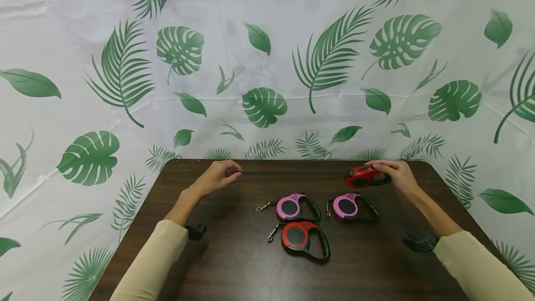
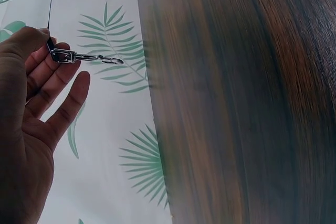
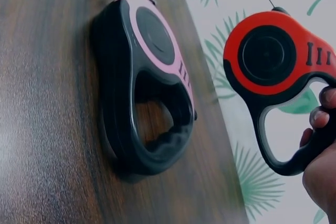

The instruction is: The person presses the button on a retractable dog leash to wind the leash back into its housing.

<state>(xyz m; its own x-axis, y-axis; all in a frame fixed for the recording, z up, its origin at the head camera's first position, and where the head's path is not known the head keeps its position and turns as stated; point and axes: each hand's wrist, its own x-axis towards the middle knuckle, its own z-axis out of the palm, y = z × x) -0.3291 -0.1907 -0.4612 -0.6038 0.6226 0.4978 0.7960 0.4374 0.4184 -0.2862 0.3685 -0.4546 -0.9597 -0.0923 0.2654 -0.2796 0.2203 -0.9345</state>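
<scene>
My right hand (image 1: 397, 175) grips the handle of a red and black retractable dog leash (image 1: 360, 177), held up above the table's far edge. Its thin dark cord (image 1: 294, 173) is drawn out and runs taut across to my left hand (image 1: 219, 174). Thumb and finger there pinch the cord's end loop, and in the left wrist view a silver snap hook (image 2: 94, 57) sticks out beside the fingers. Seen from the right wrist, the red casing (image 3: 299, 38) faces the camera, fingers wrapped round its black grip.
On the brown wood table (image 1: 234, 264) lie a second red leash (image 1: 296, 236), a pink leash (image 1: 289, 207) just behind it, and another pink leash (image 1: 346, 206) to the right. Their metal hooks point left. A leaf-patterned white cloth (image 1: 267, 59) hangs behind the table.
</scene>
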